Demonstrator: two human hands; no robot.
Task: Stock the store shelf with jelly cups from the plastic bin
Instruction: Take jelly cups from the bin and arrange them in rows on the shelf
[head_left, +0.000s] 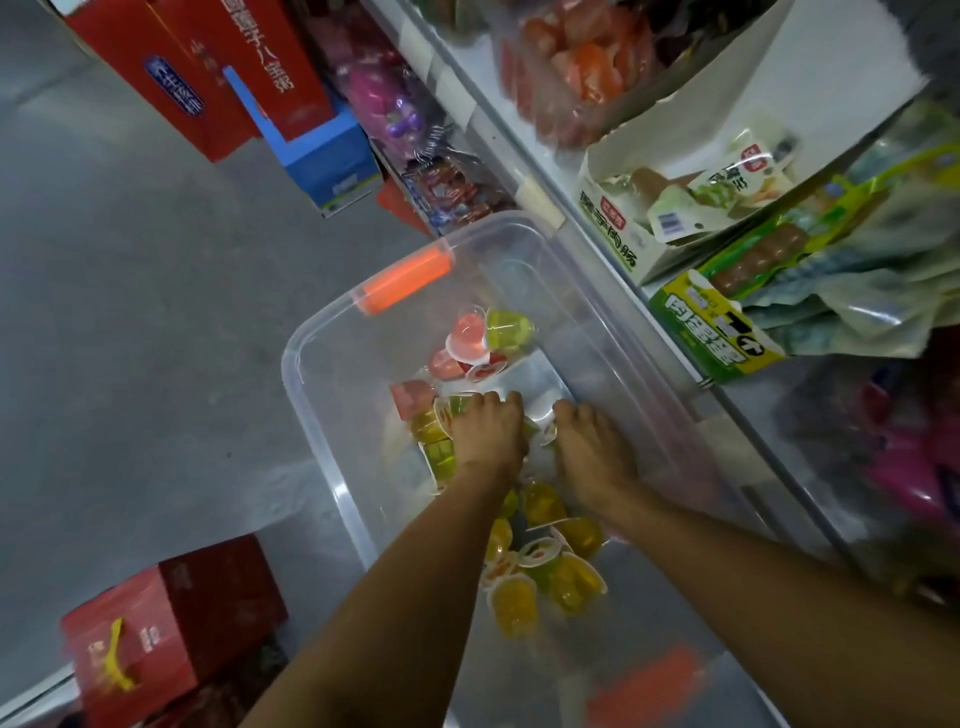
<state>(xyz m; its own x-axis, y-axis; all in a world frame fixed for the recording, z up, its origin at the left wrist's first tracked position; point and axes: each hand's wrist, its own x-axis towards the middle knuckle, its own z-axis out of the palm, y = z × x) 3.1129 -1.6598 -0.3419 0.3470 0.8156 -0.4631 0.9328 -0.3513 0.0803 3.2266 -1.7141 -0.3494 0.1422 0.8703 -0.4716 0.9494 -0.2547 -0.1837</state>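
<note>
Gathering is the step in hand: at the middle of the plastic bin, left hand and right hand curl their fingers down round jelly cups (fingertips hidden). The cups lie tumbled, lids facing every way. The bin's long axis runs alongside the store shelf, just beside its right wall. The next move likely calls for lifting clear of the bin's rim.

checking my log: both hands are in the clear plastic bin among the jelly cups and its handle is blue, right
The handle is orange, not blue, as the head view shows. The rest stands: left hand and right hand are in the clear plastic bin among the jelly cups.
</note>
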